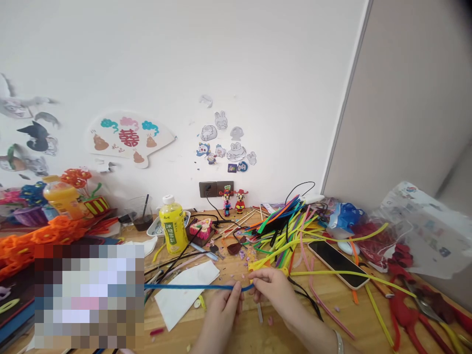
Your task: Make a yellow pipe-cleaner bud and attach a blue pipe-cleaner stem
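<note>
My left hand [223, 314] and right hand [275, 295] grip a blue pipe cleaner [191, 286] in a close pinch, a short span giving firm control, above a wooden worktable [243, 337], beside a white paper sheet [186, 295]; my fingertips seem partly hidden, so the exact hold is uncertain

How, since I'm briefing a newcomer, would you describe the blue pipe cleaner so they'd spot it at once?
On the wooden desk, find the person's left hand and right hand at the front. A blue pipe cleaner runs from them straight leftward past a white paper sheet. Unlike the multicoloured heap behind, it is held in the hands.
</note>
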{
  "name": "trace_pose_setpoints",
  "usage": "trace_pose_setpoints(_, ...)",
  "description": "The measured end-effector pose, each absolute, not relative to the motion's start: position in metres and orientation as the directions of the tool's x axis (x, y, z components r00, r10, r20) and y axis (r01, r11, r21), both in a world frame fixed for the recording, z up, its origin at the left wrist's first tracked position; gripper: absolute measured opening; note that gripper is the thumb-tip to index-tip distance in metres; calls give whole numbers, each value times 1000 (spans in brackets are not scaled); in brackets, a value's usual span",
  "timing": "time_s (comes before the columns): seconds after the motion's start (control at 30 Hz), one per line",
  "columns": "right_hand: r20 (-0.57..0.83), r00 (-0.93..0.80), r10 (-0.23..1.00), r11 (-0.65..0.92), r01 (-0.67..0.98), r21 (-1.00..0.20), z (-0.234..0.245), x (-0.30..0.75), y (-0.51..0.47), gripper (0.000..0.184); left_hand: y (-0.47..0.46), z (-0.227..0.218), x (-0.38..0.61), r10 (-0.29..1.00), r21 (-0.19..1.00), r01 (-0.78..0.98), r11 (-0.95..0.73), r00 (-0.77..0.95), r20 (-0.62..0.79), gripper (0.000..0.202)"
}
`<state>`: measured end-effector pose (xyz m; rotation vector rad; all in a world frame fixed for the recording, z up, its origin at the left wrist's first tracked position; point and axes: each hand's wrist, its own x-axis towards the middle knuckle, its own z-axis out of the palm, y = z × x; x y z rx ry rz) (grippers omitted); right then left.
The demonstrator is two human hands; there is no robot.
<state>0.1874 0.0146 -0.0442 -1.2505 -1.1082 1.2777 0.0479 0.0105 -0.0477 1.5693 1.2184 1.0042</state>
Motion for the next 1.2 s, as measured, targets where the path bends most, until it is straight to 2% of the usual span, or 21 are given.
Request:
trace_pose_setpoints(0.27,-165,-7,986,-162,-214,-963,-33,187,9,18,10,-46,48,988,951,294,-95,148,53,46)
trace_pose_setpoints(0.43,-195,-61,979,-204,-322,-924,-28,187,4,24,12,-51,47,987,952,289,-101,148,60,46)
trace_pose_setpoints(0.57,-226,-132,965,-262,-470,-843,-31,185,1,25,11,-52,46,977,935,306,-180,170,132,43)
trace_pose_setpoints(0.7,-221,-129,967,-252,-624,-739,-35,180,0,23,7,-49,45,945,897,327,-298,236,228,35)
trace_pose_setpoints(0.8,-190,-156,969,-244,-714,-657,-36,177,0,19,4,-44,44,932,894,308,-325,266,247,30)
trace_pose_setpoints(0.97,-160,-182,970,-242,-757,-607,-32,173,-4,20,1,-39,44,913,906,228,-355,291,285,26)
trace_pose_setpoints(1.2,-84,-80,993,-116,-704,-701,-25,173,-6,26,2,-46,45,945,905,321,-278,258,199,33)
